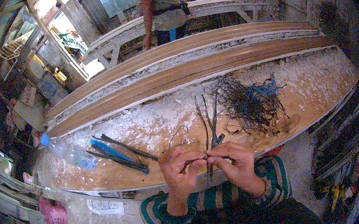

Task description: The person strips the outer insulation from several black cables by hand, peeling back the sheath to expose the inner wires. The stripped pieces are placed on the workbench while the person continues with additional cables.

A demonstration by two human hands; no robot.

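Observation:
My left hand (pixel 179 168) and my right hand (pixel 235 163) meet above the table's near edge, thumbs and fingers pinched together. Between the fingertips is a small dark bit, seemingly part of a thin dark strip (pixel 210 173) that shows below them. Just beyond, several narrow dark strips (pixel 210 126) fan out away from me. A tangled heap of black and blue cord (pixel 252 103) lies to the right of these. On the left rests a bundle of black and blue strips (pixel 119 153). A thin curved wire (pixel 180 129) lies beyond my left hand.
The paint-spattered wooden table (pixel 157 112) has a curved near edge. A clear plastic bottle (pixel 68 152) with a blue cap lies at its left end. Long brown mouldings (pixel 183 66) run along the far side. Behind them a person (pixel 165 11) stands by a white bench (pixel 220 8).

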